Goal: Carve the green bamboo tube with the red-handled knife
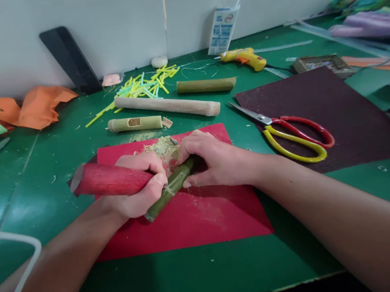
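Note:
My left hand (139, 183) is wrapped round a thick red wooden handle (113, 178); the tool's tip is hidden at my fingers, against a green bamboo piece (170, 189). My right hand (210, 158) grips the far end of that bamboo, which lies slanted over a red sheet (187, 227). Thin lines are marked or scratched on the bamboo's upper side. Pale shavings (162, 150) are heaped just beyond my hands. Behind them lie a bamboo piece with a cut window (135, 123), a pale stick (168, 104) and another bamboo piece (206, 86).
Scissors (295, 136) with red and yellow handles lie on a dark sheet (317, 98) at the right. A yellow glue gun (244, 58), yellow-green strips (141, 86) and a leaning phone (70, 59) are at the back. Orange material (39, 106) is at the left, a white cable (17, 236) nearer.

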{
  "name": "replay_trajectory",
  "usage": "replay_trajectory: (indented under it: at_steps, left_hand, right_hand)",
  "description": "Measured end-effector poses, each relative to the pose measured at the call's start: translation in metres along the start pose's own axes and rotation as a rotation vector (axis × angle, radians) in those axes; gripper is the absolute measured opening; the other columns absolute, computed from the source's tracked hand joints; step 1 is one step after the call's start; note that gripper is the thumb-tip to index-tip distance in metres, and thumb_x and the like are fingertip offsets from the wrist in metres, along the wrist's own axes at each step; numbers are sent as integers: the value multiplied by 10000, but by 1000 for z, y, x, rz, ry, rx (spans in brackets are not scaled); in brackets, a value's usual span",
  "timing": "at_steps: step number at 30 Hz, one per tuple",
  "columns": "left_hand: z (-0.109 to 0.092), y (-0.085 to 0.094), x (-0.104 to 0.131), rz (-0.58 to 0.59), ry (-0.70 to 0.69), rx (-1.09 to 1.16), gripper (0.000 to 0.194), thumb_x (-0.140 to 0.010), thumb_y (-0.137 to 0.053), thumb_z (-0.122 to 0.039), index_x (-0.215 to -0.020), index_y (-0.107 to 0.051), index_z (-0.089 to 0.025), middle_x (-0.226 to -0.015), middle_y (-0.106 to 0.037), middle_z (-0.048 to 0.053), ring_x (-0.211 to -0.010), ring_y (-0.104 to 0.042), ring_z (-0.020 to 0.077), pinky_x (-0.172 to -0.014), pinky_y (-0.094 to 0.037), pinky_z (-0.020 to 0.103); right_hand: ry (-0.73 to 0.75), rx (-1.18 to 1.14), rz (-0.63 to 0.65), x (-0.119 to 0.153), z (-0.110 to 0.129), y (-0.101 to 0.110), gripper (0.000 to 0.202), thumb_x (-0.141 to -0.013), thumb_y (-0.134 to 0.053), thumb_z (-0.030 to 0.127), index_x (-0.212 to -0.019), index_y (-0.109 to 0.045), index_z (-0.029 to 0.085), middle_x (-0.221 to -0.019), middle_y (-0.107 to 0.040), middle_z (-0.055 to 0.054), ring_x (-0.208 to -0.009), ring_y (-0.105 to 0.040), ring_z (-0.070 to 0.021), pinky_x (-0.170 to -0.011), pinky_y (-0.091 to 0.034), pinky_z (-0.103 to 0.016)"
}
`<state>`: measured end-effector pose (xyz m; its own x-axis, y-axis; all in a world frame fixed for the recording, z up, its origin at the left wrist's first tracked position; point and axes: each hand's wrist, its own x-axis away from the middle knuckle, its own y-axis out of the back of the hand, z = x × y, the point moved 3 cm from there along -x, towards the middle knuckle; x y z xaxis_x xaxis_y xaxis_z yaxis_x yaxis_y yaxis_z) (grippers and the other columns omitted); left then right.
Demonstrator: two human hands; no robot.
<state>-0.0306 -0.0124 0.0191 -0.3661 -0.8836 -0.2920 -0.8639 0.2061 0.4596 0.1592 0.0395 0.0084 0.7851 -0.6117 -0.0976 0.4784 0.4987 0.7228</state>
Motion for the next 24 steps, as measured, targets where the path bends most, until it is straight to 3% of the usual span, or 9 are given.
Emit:
replay_trajectory:
  at_steps: [7, 10, 16, 21, 24]
  left_hand:
    - [4, -6, -8, -132, 176, 242, 193, -781, -537, -249, -594, -549, -201, -461, -530, -30, -363, -449, 87, -357, -344, 227]
    - [2, -5, -8, -147, 147, 229, 194, -790, -552, -255, -604, -560, -200, -476, -550, -23, -369, -467, 87, -360, -348, 222]
    - [-6, -4, -10, -10, 58, 57, 179, -774, -540, -209, -601, -585, -207, -550, -601, -22, -474, -540, 107, -459, -439, 255]
    - [0, -3, -8, -8, 99, 60, 188, -772, -536, -267, -599, -592, -218, -554, -619, -3, -527, -584, 148, -486, -477, 285]
    - [1, 0, -5, -50, 44, -13, 177, -787, -550, -242, -623, -614, -219, -620, -659, -2, -556, -594, 144, -531, -506, 289]
  right_hand:
    - [23, -27, -15, 1, 0, -1, 284, -731, -826, 310, -926, -643, 214, -1032, -716, -28, -1060, -600, -247, -993, -342, -438]
    - [26, -28, -18, 0, 0, -1, 293, -729, -830, 314, -937, -647, 218, -1028, -718, -32, -1061, -603, -250, -991, -354, -438]
    - [29, -16, -10, 0, 0, 0, 285, -727, -827, 309, -913, -633, 215, -1002, -706, -33, -1008, -592, -239, -961, -375, -434]
    - [26, -22, -20, 0, -1, 0, 289, -724, -822, 326, -908, -626, 219, -993, -699, -30, -997, -575, -237, -937, -384, -419]
    - [17, -23, -26, 0, 0, 0, 284, -724, -817, 329, -907, -629, 219, -994, -697, -29, -1001, -569, -239, -930, -388, -413]
